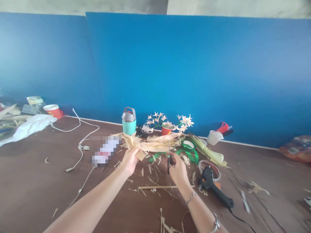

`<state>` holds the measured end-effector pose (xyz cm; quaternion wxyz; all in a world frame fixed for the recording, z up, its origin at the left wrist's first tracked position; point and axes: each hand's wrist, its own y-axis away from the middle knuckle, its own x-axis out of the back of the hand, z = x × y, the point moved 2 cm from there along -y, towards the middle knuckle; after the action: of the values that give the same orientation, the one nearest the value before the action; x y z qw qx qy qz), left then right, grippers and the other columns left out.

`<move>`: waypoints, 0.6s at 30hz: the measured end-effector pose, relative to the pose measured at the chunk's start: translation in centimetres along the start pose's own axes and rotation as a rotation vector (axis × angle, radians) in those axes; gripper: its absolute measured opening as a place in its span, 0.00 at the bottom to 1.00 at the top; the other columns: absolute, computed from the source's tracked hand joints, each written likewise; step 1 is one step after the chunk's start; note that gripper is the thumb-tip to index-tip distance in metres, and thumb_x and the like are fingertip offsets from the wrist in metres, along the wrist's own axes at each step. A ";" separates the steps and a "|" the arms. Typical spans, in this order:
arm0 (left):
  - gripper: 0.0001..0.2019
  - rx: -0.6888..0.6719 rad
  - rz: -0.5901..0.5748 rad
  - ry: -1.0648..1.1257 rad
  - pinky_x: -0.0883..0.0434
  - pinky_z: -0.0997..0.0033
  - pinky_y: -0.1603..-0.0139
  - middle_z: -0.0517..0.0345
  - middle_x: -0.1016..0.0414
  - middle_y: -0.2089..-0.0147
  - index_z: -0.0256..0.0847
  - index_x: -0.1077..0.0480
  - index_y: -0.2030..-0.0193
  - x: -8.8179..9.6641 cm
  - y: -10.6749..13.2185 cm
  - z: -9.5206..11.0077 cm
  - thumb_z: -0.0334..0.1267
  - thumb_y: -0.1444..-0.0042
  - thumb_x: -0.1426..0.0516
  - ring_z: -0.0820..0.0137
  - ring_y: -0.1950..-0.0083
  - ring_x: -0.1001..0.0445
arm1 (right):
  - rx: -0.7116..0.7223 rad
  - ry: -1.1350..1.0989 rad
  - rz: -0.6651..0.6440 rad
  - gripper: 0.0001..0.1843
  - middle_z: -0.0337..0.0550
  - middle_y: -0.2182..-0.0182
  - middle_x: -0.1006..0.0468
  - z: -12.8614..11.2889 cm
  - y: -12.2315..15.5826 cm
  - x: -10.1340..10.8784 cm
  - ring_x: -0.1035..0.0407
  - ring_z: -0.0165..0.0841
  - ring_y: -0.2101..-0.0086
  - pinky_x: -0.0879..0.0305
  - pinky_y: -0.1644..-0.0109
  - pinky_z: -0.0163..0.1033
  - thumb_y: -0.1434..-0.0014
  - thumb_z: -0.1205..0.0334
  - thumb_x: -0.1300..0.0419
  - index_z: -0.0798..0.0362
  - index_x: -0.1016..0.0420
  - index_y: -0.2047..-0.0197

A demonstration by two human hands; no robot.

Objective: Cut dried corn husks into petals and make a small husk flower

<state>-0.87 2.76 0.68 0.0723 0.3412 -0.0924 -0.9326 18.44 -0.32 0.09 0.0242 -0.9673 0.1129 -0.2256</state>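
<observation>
Fingers of my left hand (130,160) are closed on a piece of pale dried corn husk (141,154). Just beyond that hand, more dried corn husks (161,144) lie in a loose pile. In my right hand (179,171) is a pair of scissors (169,161) with dark handles, its blades pointing away from me toward the pile. The scissors are apart from the held husk. Green ribbon (193,156) lies beyond my right hand, and husk scraps are strewn between and below my hands. A thin stick (159,187) lies nearer to me.
A black glue gun (215,186) with its cord and a tape roll (217,170) lie at right. A turquoise flask (129,123) and a red cup (166,129) among husk flowers (185,121) stand behind, before the blue panel (182,64). White cables (80,142) cross the left side.
</observation>
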 end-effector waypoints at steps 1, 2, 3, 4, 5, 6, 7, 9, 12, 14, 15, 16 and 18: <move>0.07 -0.006 0.003 -0.009 0.30 0.74 0.70 0.56 0.23 0.74 0.35 0.28 0.71 0.0 0.0 0.0 0.30 0.60 0.37 0.70 0.71 0.26 | -0.013 -0.050 -0.037 0.14 0.39 0.80 0.27 -0.4 0.2 0.0 0.36 0.34 0.79 0.44 0.77 0.35 0.52 0.58 0.40 0.52 0.29 0.61; 0.09 -0.015 0.005 -0.026 0.30 0.74 0.69 0.55 0.23 0.72 0.34 0.27 0.69 0.0 0.0 0.0 0.31 0.61 0.36 0.70 0.70 0.26 | -0.036 -0.126 -0.085 0.16 0.38 0.81 0.28 -0.8 0.4 -0.1 0.37 0.33 0.80 0.45 0.78 0.35 0.53 0.55 0.39 0.53 0.29 0.61; 0.10 -0.024 0.013 -0.051 0.30 0.73 0.69 0.55 0.22 0.72 0.34 0.27 0.68 0.0 0.2 -0.1 0.32 0.61 0.36 0.69 0.70 0.26 | -0.062 -0.220 -0.135 0.18 0.39 0.80 0.28 -1.1 0.6 -0.2 0.37 0.33 0.80 0.44 0.79 0.35 0.53 0.53 0.38 0.54 0.29 0.61; 0.11 -0.034 0.025 -0.088 0.30 0.73 0.70 0.54 0.22 0.72 0.35 0.27 0.68 -0.1 0.3 -0.2 0.34 0.61 0.35 0.69 0.71 0.26 | -0.080 -0.318 -0.178 0.20 0.39 0.79 0.28 -1.5 0.8 -0.4 0.37 0.33 0.80 0.43 0.78 0.35 0.54 0.51 0.37 0.54 0.29 0.61; 0.11 -0.044 0.036 -0.136 0.31 0.73 0.71 0.54 0.23 0.73 0.35 0.26 0.68 -0.1 0.6 -0.3 0.35 0.60 0.35 0.69 0.72 0.26 | -0.080 -0.404 -0.212 0.22 0.40 0.77 0.27 -1.8 1.0 -0.6 0.35 0.33 0.78 0.40 0.76 0.36 0.55 0.49 0.35 0.54 0.30 0.61; 0.10 -0.055 0.046 -0.191 0.31 0.73 0.72 0.55 0.23 0.74 0.35 0.26 0.69 -0.2 0.8 -0.4 0.36 0.60 0.36 0.68 0.73 0.26 | -0.061 -0.473 -0.237 0.23 0.41 0.75 0.26 -2.1 1.2 -0.8 0.33 0.34 0.75 0.38 0.73 0.36 0.57 0.49 0.34 0.53 0.30 0.61; 0.10 -0.063 0.045 -0.247 0.32 0.74 0.73 0.55 0.24 0.76 0.35 0.26 0.69 -0.4 1.2 -0.6 0.37 0.59 0.36 0.68 0.74 0.26 | -0.030 -0.519 -0.255 0.24 0.41 0.72 0.25 -2.4 1.4 -1.0 0.32 0.35 0.72 0.36 0.70 0.36 0.59 0.50 0.32 0.53 0.30 0.61; 0.09 -0.088 -0.007 -0.343 0.32 0.73 0.75 0.55 0.24 0.77 0.34 0.26 0.69 -0.9 1.9 -1.0 0.37 0.57 0.38 0.67 0.75 0.26 | 0.036 -0.559 -0.280 0.27 0.42 0.67 0.25 -2.8 1.9 -1.4 0.31 0.35 0.67 0.35 0.67 0.36 0.62 0.53 0.30 0.50 0.31 0.59; 0.07 -0.065 -0.065 -0.369 0.33 0.73 0.78 0.54 0.24 0.77 0.34 0.25 0.71 -1.6 3.0 -1.5 0.35 0.58 0.38 0.66 0.77 0.26 | 0.069 -0.558 -0.272 0.26 0.41 0.66 0.26 -3.0 2.4 -1.9 0.32 0.33 0.69 0.36 0.70 0.34 0.60 0.54 0.31 0.49 0.33 0.57; 0.08 -0.018 -0.180 -0.380 0.31 0.72 0.76 0.53 0.23 0.76 0.34 0.25 0.71 -2.2 3.4 -1.7 0.37 0.57 0.37 0.66 0.77 0.26 | 0.056 -0.552 -0.213 0.22 0.40 0.69 0.26 -3.0 2.4 -1.9 0.32 0.32 0.71 0.38 0.72 0.33 0.57 0.54 0.32 0.50 0.33 0.60; 0.09 -0.001 -0.229 -0.384 0.30 0.71 0.75 0.52 0.22 0.76 0.34 0.25 0.70 -2.3 3.6 -1.8 0.39 0.57 0.37 0.66 0.77 0.25 | 0.040 -0.557 -0.181 0.21 0.40 0.70 0.26 -3.0 2.4 -1.8 0.33 0.32 0.72 0.39 0.73 0.33 0.57 0.54 0.32 0.51 0.32 0.61; 0.11 0.010 -0.264 -0.385 0.29 0.70 0.72 0.52 0.22 0.74 0.35 0.24 0.68 -2.5 3.7 -1.8 0.40 0.57 0.37 0.65 0.75 0.25 | 0.016 -0.572 -0.155 0.20 0.39 0.72 0.26 -3.0 2.3 -1.6 0.33 0.32 0.73 0.40 0.73 0.33 0.57 0.55 0.32 0.52 0.32 0.62; 0.13 0.028 -0.278 -0.379 0.28 0.69 0.69 0.52 0.22 0.72 0.36 0.24 0.66 -2.5 3.7 -1.8 0.41 0.57 0.36 0.65 0.73 0.24 | -0.048 -0.631 -0.141 0.21 0.38 0.74 0.26 -2.9 2.1 -1.4 0.33 0.31 0.74 0.41 0.75 0.32 0.58 0.55 0.32 0.52 0.32 0.62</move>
<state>2.51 -0.56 1.69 -0.0801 0.1706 -0.0694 -0.9796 15.55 -2.02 1.88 0.0198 -0.9953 0.0380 0.0869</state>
